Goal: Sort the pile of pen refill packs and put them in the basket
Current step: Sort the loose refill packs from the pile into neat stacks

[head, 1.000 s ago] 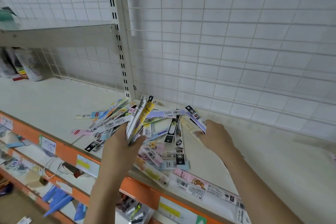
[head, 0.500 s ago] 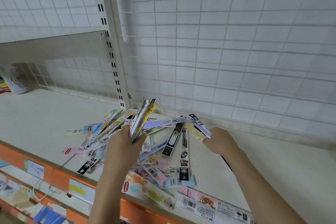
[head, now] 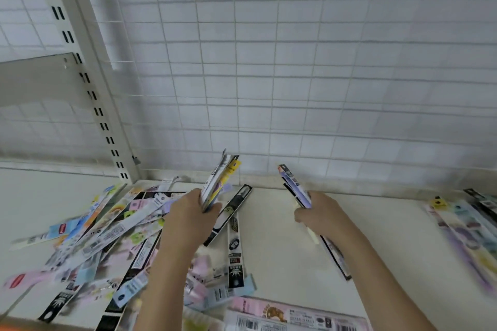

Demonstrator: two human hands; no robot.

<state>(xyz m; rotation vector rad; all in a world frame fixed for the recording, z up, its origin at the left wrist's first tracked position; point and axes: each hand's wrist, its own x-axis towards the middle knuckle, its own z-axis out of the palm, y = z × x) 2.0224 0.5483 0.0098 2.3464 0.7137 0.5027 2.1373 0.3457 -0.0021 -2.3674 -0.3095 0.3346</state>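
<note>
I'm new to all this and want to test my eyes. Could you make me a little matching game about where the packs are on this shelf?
Things:
1. bundle of packs
2. lilac-and-black packs
3. loose pile
4. row of packs

Places:
A. far right of the shelf
B. spread on the shelf, left side
C. held in the left hand
D. held in the right hand

Pairs: 1-C, 2-D, 3-B, 4-A

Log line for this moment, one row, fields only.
left hand: holds refill bundle | right hand: holds refill packs | pile: on shelf | basket: not visible
</note>
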